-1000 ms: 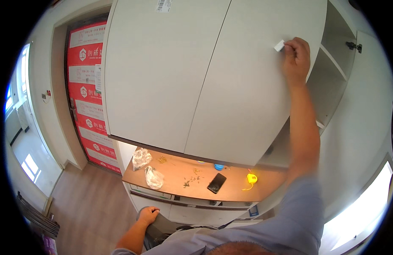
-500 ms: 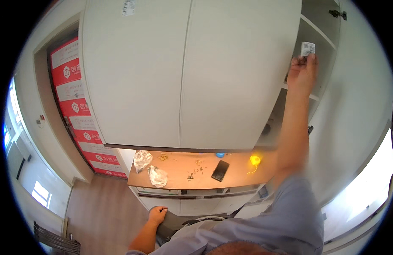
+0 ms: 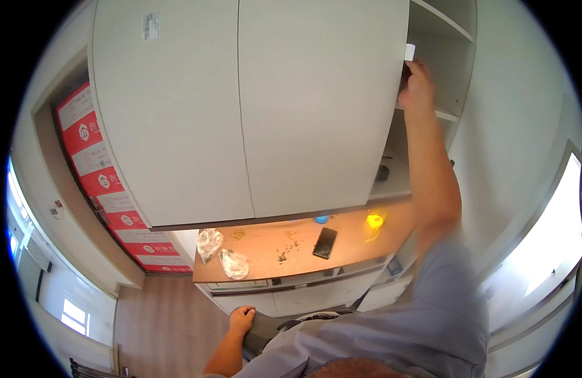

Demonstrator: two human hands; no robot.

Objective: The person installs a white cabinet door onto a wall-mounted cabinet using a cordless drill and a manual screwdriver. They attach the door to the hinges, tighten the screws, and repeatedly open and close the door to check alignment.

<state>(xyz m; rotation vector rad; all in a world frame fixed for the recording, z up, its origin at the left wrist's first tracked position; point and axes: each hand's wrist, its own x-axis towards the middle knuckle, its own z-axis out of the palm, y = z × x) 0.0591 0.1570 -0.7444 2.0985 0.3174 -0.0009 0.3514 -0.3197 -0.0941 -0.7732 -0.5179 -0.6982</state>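
Our right hand [image 3: 418,87] still pinches the label [image 3: 410,52], now at the edge of the cabinet door [image 3: 319,113]; our left hand [image 3: 242,320] stays curled.

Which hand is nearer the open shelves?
Right. The right hand is raised in front of the open shelves, holding a white tag; the left hand is well below them and to their left, at the thigh.

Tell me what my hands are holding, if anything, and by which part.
Your right hand holds a small white piece by its lower end. Whether the curled left hand holds anything cannot be told.
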